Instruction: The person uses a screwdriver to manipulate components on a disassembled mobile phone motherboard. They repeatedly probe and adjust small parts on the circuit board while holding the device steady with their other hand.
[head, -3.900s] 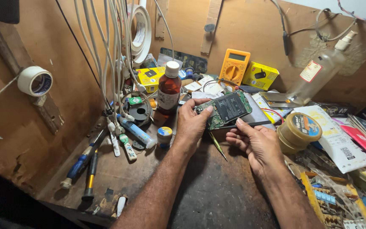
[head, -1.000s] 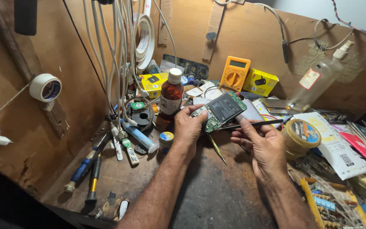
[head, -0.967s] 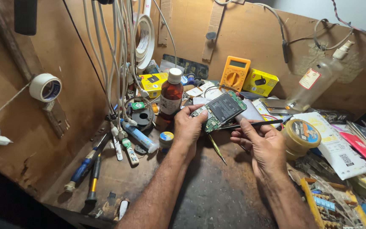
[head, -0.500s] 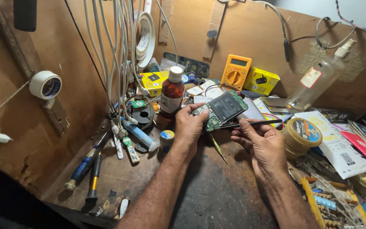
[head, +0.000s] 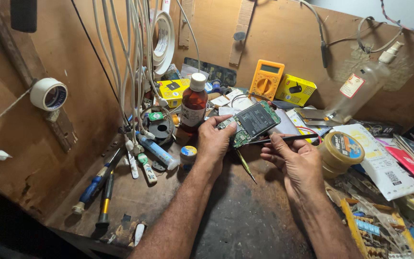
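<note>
Two hands busy: left hand (head: 215, 139) gripped bare phone board (head: 250, 123) tilted above table (head: 245, 216), at 12 o'clock from me. Right hand (head: 295, 156) pinched thin dark tool (head: 286, 139), tip at board's lower edge. Back cover already off; probing unfinished. Brown bottle (head: 193, 103) at 10 o'clock of board.

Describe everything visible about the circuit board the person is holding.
The circuit board is a flat green rectangle, mostly covered by a dark rectangular panel, with small components showing along its lower left end. It is held tilted above the cluttered workbench. The left hand grips its lower left end, and the right hand holds dark tweezers whose tip reaches its lower edge.
</note>
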